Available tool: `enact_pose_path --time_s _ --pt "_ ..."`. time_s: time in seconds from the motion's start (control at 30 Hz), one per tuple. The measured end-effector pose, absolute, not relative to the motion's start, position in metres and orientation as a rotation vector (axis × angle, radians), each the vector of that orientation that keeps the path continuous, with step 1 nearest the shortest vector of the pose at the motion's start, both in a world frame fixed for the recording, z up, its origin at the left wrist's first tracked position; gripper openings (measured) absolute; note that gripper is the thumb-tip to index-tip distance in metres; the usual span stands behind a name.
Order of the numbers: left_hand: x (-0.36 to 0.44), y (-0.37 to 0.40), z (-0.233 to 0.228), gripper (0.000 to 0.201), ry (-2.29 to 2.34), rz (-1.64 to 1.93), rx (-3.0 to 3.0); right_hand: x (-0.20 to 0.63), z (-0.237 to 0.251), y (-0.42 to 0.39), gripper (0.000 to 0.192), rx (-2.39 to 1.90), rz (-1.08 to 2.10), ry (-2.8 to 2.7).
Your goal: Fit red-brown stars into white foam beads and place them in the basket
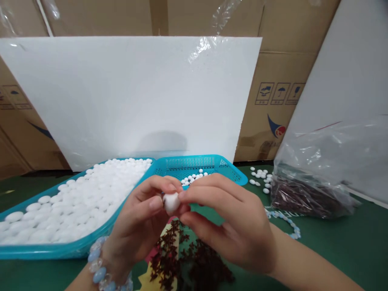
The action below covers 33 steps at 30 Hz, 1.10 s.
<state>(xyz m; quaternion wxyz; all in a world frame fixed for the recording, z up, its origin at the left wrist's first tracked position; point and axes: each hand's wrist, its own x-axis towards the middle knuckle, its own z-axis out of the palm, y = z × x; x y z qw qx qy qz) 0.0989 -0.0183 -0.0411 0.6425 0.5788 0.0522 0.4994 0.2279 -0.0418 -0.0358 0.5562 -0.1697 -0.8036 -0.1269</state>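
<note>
Close in front of me, a small white ball (171, 204) is held between both hands. My left hand (142, 218), with a beaded bracelet (99, 275) at its wrist, pinches it from the left. A tiny dark spot or piece shows at the ball's left edge, too small to name. From the other side, the thumb and fingertips of my right hand (230, 222) grip the ball. Beneath the hands lies a loose heap of dark red-brown, star-like bits (169, 254), partly on a yellow and red sheet (148, 279).
At left stands a blue tray (75, 244) full of white balls. Behind the hands, a blue perforated basket (236, 173) holds some more. Loose white balls (260, 174), a plastic bag of dark bits (306, 194) and a beaded string (292, 226) lie at right. A white board (145, 97) backs the table.
</note>
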Motion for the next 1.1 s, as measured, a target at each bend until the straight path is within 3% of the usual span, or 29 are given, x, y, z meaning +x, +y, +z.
enact_pose_path --time_s 0.6,0.8,1.1 --pt "0.097 -0.024 -0.037 0.004 0.227 1.244 1.569 0.229 -0.031 -0.049 0.014 -0.334 -0.321 -1.939" --pt "0.105 -0.025 -0.043 0.02 0.216 1.172 1.427 0.234 -0.028 -0.049 0.014 -0.315 -0.271 -1.897" --pt "0.112 -0.03 -0.039 0.019 0.222 1.236 1.391 0.236 -0.024 -0.048 0.016 -0.313 -0.148 -1.874"
